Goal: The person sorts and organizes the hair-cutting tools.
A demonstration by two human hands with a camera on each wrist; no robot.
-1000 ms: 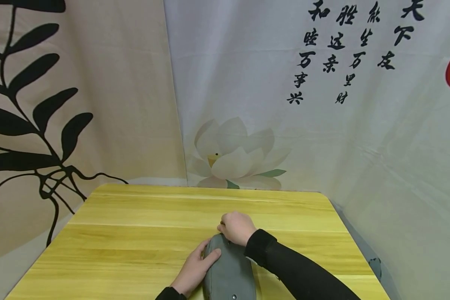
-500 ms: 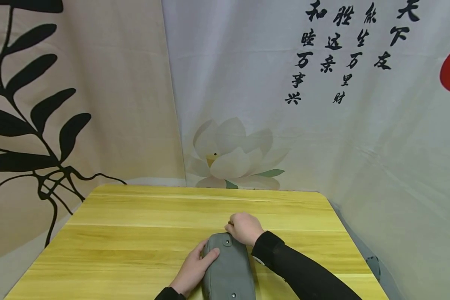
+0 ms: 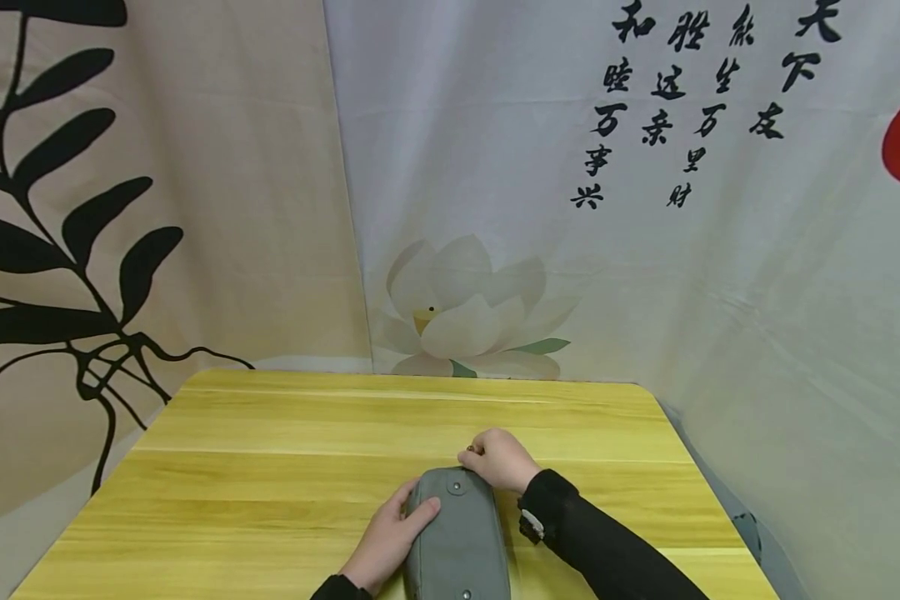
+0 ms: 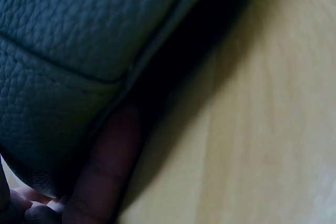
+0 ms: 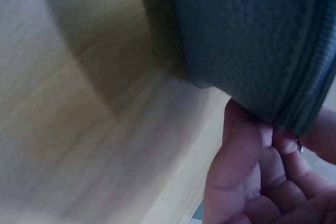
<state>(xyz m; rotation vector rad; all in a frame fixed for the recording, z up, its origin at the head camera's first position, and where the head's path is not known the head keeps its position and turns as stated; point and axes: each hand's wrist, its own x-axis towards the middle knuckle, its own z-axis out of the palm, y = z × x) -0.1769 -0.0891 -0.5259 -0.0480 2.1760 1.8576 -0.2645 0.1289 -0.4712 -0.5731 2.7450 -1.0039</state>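
Observation:
A grey pebbled leather bag with a zipper and small metal studs lies on the table, pointing away from me. My left hand grips its left side, thumb on top; in the left wrist view a finger lies along the bag's lower seam. At the far right corner my right hand has curled fingers and pinches what looks like the zipper pull between thumb and forefinger. Most of the pull is hidden by the fingers. The bag's near end is cut off by the frame.
The yellow wood-grain table extends around the bag, its far edge close to a printed cloth backdrop. A black device with a light face sits at the right cuff.
My right hand has moved right along the bag's far end, uncovering the stud there. The left hand keeps its grip, and the bag stays nearly in place.

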